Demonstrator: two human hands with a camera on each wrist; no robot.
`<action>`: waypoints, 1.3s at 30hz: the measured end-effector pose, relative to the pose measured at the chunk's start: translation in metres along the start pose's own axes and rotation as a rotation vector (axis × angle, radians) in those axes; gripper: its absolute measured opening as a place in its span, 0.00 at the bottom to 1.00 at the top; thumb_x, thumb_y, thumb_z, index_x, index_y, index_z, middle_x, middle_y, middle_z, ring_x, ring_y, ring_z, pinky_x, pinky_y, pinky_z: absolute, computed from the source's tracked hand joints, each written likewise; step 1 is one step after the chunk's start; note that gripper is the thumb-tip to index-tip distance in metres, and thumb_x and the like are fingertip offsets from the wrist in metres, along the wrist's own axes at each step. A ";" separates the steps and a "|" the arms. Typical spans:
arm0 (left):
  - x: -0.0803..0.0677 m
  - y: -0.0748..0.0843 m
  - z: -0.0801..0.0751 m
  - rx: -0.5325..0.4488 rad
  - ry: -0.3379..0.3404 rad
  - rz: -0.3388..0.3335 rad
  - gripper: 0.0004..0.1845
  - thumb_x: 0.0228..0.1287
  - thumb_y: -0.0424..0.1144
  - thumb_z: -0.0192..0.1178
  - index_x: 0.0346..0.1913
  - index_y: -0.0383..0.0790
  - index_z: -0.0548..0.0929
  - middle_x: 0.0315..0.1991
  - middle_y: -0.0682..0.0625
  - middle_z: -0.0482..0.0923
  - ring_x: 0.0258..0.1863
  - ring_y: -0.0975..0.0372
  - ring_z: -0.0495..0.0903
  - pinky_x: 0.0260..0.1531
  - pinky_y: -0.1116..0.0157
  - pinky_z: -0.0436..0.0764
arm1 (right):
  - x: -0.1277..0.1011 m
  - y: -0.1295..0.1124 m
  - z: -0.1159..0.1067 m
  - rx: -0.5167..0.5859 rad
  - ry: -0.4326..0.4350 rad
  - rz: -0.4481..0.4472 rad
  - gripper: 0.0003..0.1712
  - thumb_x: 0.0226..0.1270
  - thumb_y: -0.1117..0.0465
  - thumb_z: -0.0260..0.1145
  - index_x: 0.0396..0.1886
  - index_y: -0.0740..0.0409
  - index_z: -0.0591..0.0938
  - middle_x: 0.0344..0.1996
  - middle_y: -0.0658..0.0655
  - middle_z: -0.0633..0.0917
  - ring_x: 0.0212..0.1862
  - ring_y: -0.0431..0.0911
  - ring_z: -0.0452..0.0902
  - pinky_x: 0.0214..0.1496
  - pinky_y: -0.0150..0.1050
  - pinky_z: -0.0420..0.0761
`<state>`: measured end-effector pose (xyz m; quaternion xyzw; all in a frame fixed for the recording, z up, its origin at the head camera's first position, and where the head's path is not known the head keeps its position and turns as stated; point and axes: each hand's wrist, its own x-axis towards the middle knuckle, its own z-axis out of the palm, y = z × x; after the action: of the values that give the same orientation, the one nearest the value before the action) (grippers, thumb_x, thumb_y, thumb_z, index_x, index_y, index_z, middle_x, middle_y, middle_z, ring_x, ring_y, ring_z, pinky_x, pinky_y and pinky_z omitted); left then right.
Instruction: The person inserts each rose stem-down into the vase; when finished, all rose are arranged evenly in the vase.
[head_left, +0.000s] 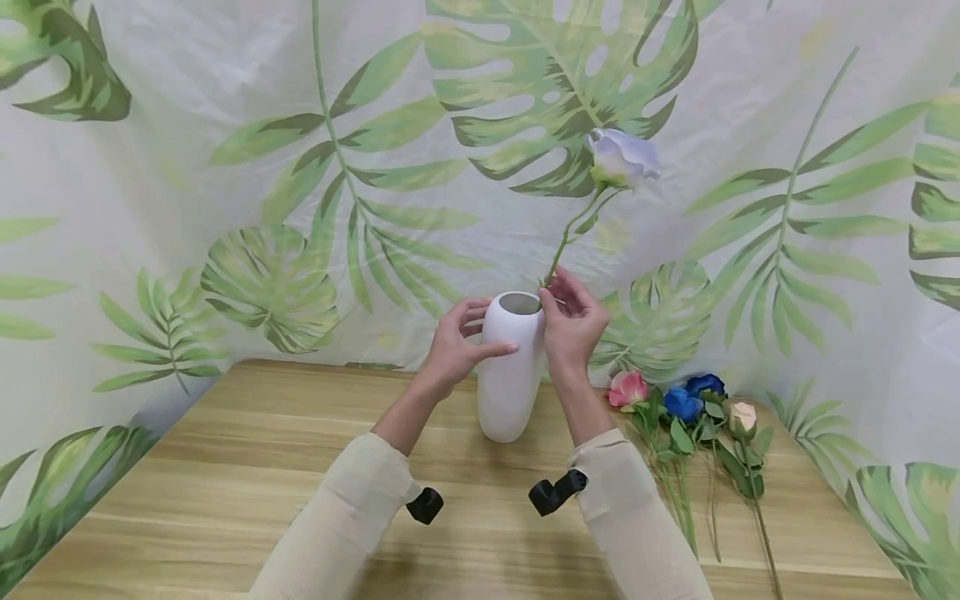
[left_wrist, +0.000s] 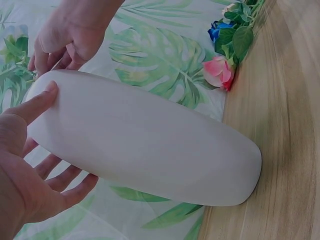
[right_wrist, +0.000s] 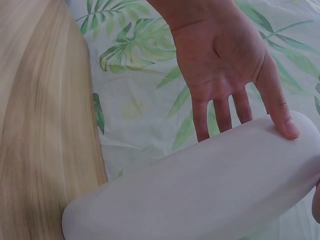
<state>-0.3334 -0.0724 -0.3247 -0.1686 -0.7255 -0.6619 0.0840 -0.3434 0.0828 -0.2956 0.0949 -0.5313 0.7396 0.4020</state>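
A tall white vase [head_left: 510, 375] stands upright on the wooden table [head_left: 262, 467]. My left hand [head_left: 476, 333] holds its upper part, thumb across the front and fingers behind; the left wrist view shows the thumb [left_wrist: 37, 102] pressed on the vase [left_wrist: 150, 150]. My right hand [head_left: 553, 298] pinches the green stem [head_left: 567, 237] of a pale purple flower [head_left: 621, 158] right at the rim of the vase's mouth. The bloom leans up and to the right. In the right wrist view the left hand [right_wrist: 225, 65] wraps the vase [right_wrist: 200, 195].
Several loose artificial flowers [head_left: 690, 408], pink, blue and cream, lie on the table to the right of the vase; the pink one [left_wrist: 220, 72] shows in the left wrist view. A leaf-printed cloth backdrop [head_left: 300, 208] closes off the back and sides.
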 end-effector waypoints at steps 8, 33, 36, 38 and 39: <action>-0.001 0.000 0.000 0.000 0.001 0.003 0.37 0.55 0.31 0.79 0.68 0.39 0.74 0.67 0.39 0.74 0.66 0.44 0.76 0.58 0.45 0.81 | -0.003 0.002 -0.003 -0.044 -0.053 -0.031 0.16 0.59 0.80 0.73 0.48 0.73 0.88 0.32 0.52 0.88 0.37 0.38 0.85 0.44 0.28 0.84; 0.001 0.000 0.000 -0.009 -0.005 0.007 0.37 0.56 0.30 0.78 0.68 0.38 0.74 0.67 0.39 0.75 0.65 0.44 0.76 0.58 0.45 0.81 | -0.005 0.004 -0.006 -0.208 -0.141 -0.082 0.19 0.60 0.82 0.68 0.52 0.75 0.85 0.43 0.75 0.87 0.44 0.65 0.83 0.43 0.35 0.77; 0.001 0.000 0.000 -0.010 -0.006 0.005 0.36 0.56 0.30 0.78 0.68 0.38 0.74 0.67 0.39 0.75 0.65 0.44 0.76 0.58 0.45 0.81 | -0.007 0.004 -0.008 -0.213 -0.150 -0.101 0.16 0.60 0.82 0.68 0.49 0.77 0.86 0.41 0.76 0.87 0.45 0.66 0.83 0.43 0.37 0.78; 0.001 0.000 0.000 -0.010 -0.005 0.002 0.36 0.56 0.30 0.78 0.68 0.38 0.74 0.67 0.39 0.75 0.65 0.44 0.76 0.58 0.45 0.81 | -0.008 0.004 -0.010 -0.218 -0.158 -0.115 0.14 0.61 0.80 0.69 0.47 0.76 0.87 0.41 0.74 0.88 0.44 0.58 0.85 0.43 0.36 0.79; 0.000 0.000 0.000 -0.009 -0.005 0.001 0.36 0.56 0.30 0.78 0.68 0.38 0.74 0.67 0.39 0.75 0.65 0.44 0.76 0.58 0.45 0.81 | -0.008 0.004 -0.011 -0.217 -0.162 -0.119 0.13 0.61 0.79 0.70 0.46 0.75 0.87 0.40 0.72 0.89 0.43 0.53 0.86 0.43 0.35 0.80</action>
<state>-0.3337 -0.0723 -0.3245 -0.1710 -0.7227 -0.6647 0.0820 -0.3375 0.0880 -0.3082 0.1415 -0.6322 0.6427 0.4089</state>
